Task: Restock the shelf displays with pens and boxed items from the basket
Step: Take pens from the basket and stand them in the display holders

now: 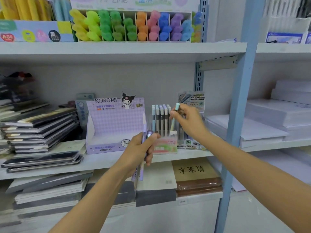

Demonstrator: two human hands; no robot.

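Observation:
My right hand [186,120] pinches a pale green pen [175,116] near its top, holding it upright over the pink pen display box [165,146] on the middle shelf. Several pens [160,118] stand in that box. In front of the shelf, my left hand [140,150] grips a bundle of purple pens [140,172] whose lower ends stick out below the fist. An open purple Kuromi display box [111,125] stands to the left of the pen box. No basket is in view.
Stacks of notebooks [40,132] fill the shelf's left. A display of coloured highlighters [133,26] sits on the upper shelf. A blue upright post [239,115] divides the shelving, with white paper stacks [272,118] to its right. Books lie on the lower shelf [195,177].

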